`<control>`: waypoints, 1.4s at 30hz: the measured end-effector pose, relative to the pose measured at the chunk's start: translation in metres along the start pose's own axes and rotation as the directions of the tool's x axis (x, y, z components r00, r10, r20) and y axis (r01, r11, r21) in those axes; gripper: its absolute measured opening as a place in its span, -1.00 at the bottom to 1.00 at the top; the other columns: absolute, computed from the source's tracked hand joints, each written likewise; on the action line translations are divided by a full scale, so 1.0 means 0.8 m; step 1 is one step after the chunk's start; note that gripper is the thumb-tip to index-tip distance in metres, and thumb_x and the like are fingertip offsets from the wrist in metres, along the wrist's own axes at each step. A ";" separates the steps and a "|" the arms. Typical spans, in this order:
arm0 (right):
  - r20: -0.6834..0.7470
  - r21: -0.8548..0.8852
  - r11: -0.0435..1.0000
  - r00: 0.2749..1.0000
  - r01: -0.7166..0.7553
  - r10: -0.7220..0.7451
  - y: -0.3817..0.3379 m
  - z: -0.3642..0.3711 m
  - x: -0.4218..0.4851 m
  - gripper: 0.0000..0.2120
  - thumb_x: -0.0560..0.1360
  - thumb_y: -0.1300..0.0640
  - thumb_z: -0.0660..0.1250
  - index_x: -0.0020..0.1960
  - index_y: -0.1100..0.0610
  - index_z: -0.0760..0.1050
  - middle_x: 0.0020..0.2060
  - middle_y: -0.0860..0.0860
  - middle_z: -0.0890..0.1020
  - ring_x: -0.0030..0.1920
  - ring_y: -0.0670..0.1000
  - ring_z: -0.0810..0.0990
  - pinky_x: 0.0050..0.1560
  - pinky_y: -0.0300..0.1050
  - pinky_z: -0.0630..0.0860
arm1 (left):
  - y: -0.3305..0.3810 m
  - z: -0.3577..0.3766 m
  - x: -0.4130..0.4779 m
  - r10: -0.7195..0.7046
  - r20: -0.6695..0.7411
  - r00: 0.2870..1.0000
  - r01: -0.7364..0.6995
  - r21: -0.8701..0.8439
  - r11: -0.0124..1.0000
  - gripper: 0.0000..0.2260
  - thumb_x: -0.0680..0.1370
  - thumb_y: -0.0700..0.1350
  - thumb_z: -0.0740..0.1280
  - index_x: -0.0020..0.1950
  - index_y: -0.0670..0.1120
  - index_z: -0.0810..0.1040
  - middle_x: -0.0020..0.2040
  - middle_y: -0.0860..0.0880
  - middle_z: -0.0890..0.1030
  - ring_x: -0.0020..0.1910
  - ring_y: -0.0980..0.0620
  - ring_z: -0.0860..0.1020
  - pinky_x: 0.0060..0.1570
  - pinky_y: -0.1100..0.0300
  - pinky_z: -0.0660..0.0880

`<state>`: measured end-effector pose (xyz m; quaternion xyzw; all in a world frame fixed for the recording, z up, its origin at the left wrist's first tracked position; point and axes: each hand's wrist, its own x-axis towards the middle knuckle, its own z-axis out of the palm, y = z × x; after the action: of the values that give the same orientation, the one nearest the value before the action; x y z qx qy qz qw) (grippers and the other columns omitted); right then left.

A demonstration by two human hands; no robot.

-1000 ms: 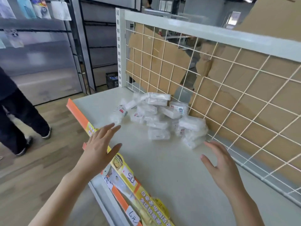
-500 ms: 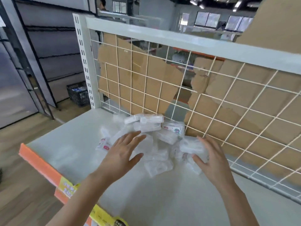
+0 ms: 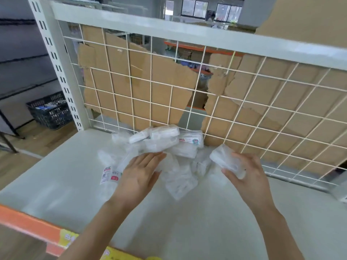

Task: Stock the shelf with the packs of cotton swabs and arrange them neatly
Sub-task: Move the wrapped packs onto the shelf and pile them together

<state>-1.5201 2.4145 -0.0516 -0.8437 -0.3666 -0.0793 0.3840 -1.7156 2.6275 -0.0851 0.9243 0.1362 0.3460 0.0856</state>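
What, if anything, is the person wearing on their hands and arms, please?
Nothing visible: the left hand and right hand are bare, without gloves, rings or a watch; the left forearm and right forearm are uncovered, with no sleeve in view.

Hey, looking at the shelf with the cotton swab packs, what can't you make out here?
Head view: count of packs in the pile; clear wrappers overlap and blur.
What lies under the left hand, which covers it.
Print on the pack held by the right hand: blurred.
Contents of the basket: too small.
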 end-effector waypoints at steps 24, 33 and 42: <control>-0.314 -0.110 0.960 0.925 -0.258 0.212 0.086 -0.212 -0.283 -0.58 0.30 0.19 0.55 0.14 0.13 0.56 -0.04 -0.06 0.48 -0.15 -0.01 0.49 -0.17 -0.15 0.40 | 0.195 -0.018 -0.057 0.182 -0.160 0.970 -0.209 -0.167 0.964 -0.69 0.53 -0.03 0.19 0.17 -0.13 0.56 -0.02 -0.09 0.65 -0.02 0.02 0.48 -0.06 0.19 0.39; -0.447 -0.138 0.860 0.806 -0.492 0.389 0.122 -0.333 -0.454 -0.55 0.31 0.20 0.54 0.17 0.12 0.54 0.01 -0.03 0.51 -0.13 0.05 0.50 -0.20 -0.14 0.33 | 0.345 0.025 -0.100 0.301 -0.068 0.951 -0.307 -0.314 0.898 -0.70 0.56 0.06 0.16 0.19 -0.04 0.52 0.01 -0.02 0.62 -0.04 0.06 0.47 -0.08 0.21 0.38; -0.573 -0.153 0.760 0.683 -0.632 0.453 0.145 -0.413 -0.571 -0.57 0.32 0.15 0.54 0.15 0.06 0.53 -0.04 -0.14 0.46 -0.18 -0.14 0.44 -0.25 -0.14 0.37 | 0.486 0.062 -0.115 0.487 -0.036 0.873 -0.437 -0.504 0.745 -0.71 0.54 0.00 0.19 0.17 -0.08 0.52 -0.01 -0.06 0.62 -0.07 0.06 0.47 -0.07 0.24 0.37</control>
<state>-1.7203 1.8760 -0.0811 -0.9160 0.0373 -0.2385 0.3206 -1.6742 2.2274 -0.0808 0.8909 -0.1949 0.3338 0.2383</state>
